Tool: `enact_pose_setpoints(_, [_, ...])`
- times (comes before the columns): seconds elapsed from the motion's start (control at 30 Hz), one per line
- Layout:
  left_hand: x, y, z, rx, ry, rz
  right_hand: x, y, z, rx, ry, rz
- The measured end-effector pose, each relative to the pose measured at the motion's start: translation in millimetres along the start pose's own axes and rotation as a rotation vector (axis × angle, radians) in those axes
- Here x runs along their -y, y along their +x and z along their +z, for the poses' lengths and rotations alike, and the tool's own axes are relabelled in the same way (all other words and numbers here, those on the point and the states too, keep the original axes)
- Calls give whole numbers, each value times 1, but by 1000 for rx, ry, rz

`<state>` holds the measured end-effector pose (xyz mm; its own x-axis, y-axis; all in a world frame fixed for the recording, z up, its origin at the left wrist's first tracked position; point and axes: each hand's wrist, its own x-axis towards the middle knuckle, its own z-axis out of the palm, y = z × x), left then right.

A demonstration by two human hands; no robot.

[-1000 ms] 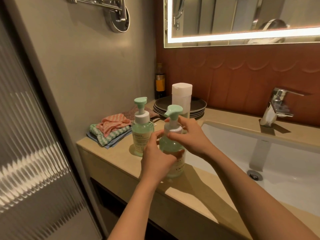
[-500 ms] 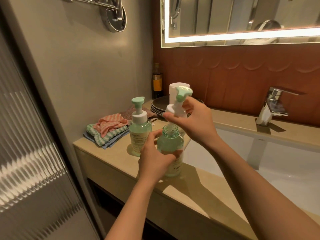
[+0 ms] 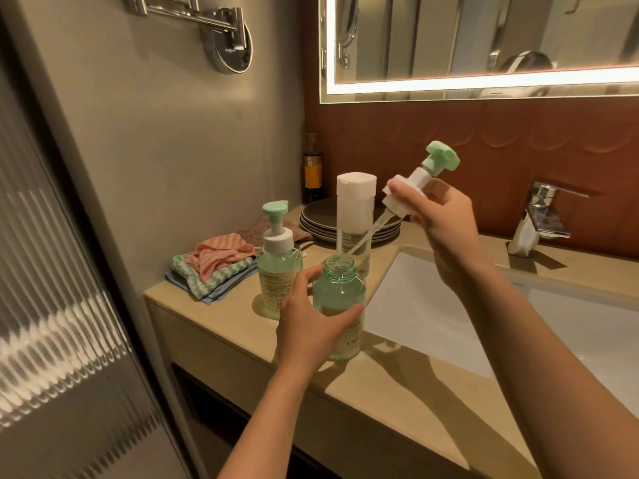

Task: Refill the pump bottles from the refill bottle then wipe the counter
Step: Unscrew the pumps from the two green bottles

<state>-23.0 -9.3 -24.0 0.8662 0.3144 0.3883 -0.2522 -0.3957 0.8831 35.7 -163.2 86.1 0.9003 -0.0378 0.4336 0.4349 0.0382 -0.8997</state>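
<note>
While the left hand wraps an uncapped green pump bottle on the beige stone counter, the right hand pinches its pump head, tube slanting down to the bottle's mouth. Behind stand a second pump bottle and a white refill bottle, beside a white sink under a lit mirror. The held bottle's label starts "YA"; the rest is unreadable.

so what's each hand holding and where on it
The left hand grips the open pump bottle around its body; the right hand pinches the removed pump head by its white collar.
</note>
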Motion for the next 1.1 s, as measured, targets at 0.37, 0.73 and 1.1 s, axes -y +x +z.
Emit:
enact_pose_setpoints(0.37, [0,0,1,9,-10,-15,-12,5,-31,-131,395,292])
enact_pose_setpoints(0.73, [0,-1,1,1,-17,-9,-39,1,-29,38,30,189])
enact_pose_setpoints(1.1, [11,2,-20,-42,63,24,-93,4,5,204,-307,-66])
